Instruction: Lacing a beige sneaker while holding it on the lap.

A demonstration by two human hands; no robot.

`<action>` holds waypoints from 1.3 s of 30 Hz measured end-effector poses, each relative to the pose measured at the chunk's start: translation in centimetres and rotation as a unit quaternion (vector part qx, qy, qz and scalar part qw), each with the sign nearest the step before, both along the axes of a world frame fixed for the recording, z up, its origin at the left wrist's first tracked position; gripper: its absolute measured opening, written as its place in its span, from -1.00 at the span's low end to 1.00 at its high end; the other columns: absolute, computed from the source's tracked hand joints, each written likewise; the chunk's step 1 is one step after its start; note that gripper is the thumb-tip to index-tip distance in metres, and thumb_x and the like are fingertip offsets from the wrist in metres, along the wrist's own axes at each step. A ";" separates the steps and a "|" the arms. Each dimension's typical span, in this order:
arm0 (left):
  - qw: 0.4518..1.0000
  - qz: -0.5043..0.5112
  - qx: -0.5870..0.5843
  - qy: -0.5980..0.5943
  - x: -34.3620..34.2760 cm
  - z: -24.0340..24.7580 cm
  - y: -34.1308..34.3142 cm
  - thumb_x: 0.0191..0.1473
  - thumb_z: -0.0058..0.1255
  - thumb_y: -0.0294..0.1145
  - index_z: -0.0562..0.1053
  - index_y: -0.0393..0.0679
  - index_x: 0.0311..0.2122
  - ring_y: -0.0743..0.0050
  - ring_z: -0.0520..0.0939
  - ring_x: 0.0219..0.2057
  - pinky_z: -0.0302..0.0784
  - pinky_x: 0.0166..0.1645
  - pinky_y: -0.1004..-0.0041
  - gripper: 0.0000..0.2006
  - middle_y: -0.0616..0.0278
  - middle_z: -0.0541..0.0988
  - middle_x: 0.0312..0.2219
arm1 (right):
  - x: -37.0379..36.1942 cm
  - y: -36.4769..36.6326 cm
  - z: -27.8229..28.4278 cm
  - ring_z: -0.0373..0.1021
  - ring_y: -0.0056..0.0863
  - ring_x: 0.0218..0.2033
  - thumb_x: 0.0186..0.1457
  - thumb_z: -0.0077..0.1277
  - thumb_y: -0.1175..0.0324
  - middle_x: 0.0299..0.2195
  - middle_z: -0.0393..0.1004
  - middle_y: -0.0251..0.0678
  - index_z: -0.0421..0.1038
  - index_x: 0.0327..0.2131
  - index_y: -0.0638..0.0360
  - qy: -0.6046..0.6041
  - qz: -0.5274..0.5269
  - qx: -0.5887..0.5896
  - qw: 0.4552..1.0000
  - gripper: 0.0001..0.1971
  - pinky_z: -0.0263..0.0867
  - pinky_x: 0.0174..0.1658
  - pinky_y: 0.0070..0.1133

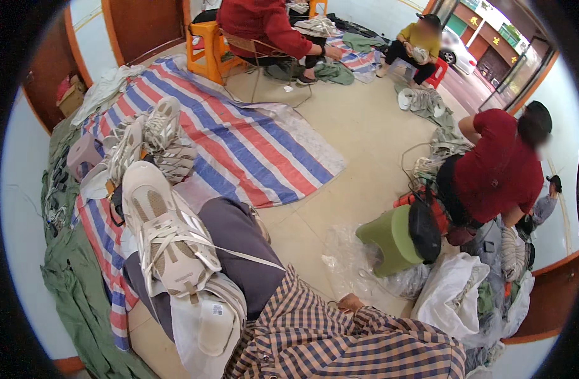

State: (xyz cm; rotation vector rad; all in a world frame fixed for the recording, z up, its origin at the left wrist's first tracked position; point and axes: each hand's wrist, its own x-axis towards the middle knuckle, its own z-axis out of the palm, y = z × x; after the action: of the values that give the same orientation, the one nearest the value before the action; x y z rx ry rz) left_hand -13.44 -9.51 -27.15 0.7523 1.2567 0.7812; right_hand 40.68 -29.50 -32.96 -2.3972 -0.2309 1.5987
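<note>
On my lap, over dark grey trousers [232,230], lies a beige and white sneaker [169,234] with its toe pointing away. Its tongue is pulled up, and a pale insole [215,325] shows by the heel end. A flat cream shoelace [242,254] runs taut from the eyelets to the right and disappears behind my checked sleeve. Just past that sleeve [378,335], a small part of my right hand [350,304] shows; its fingers are mostly hidden, so its grip is unclear. My left hand is out of sight.
More sneakers [169,129] are heaped on the striped tarp [251,145] beyond my knees. A green stool [387,240] and a white sack [451,294] stand to the right. Near them a person in red [498,158] bends over; others sit farther back.
</note>
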 end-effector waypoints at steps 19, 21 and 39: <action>0.996 0.084 0.004 0.008 -1.6 2.9 -6.0 0.16 -0.08 -0.30 0.42 -0.06 -0.40 0.73 0.38 -0.59 0.28 -0.49 0.65 -0.87 0.46 0.40 -0.60 | -3.1 27.4 16.5 0.43 -0.52 -0.32 0.10 0.07 0.45 -0.39 0.45 -0.36 0.39 -0.26 0.19 0.481 -0.258 0.465 0.697 -0.87 0.40 -0.05 -0.48; 0.993 0.110 -0.021 0.028 -3.8 4.2 -10.7 0.16 -0.08 -0.30 0.42 -0.06 -0.39 0.73 0.38 -0.58 0.28 -0.49 0.65 -0.87 0.46 0.40 -0.60 | -4.6 28.8 20.6 0.45 -0.52 -0.29 0.10 0.06 0.47 -0.37 0.46 -0.35 0.39 -0.23 0.20 0.506 -0.213 0.475 0.688 -0.85 0.43 -0.08 -0.50; 0.984 0.168 -0.051 0.042 -4.8 7.5 -14.8 0.16 -0.07 -0.30 0.43 -0.07 -0.37 0.73 0.39 -0.57 0.29 -0.48 0.64 -0.87 0.45 0.42 -0.58 | -17.2 34.6 34.5 0.37 -0.74 -0.46 0.06 0.09 0.48 -0.45 0.47 -0.44 0.45 -0.27 0.27 0.151 0.100 0.663 0.727 -0.85 0.30 -0.37 -0.73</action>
State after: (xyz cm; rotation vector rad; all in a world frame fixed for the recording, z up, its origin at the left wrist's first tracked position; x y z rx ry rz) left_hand -18.20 -24.28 -19.61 0.4977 1.5113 0.9565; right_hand 23.46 5.10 1.54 -0.9857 -1.1262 1.1229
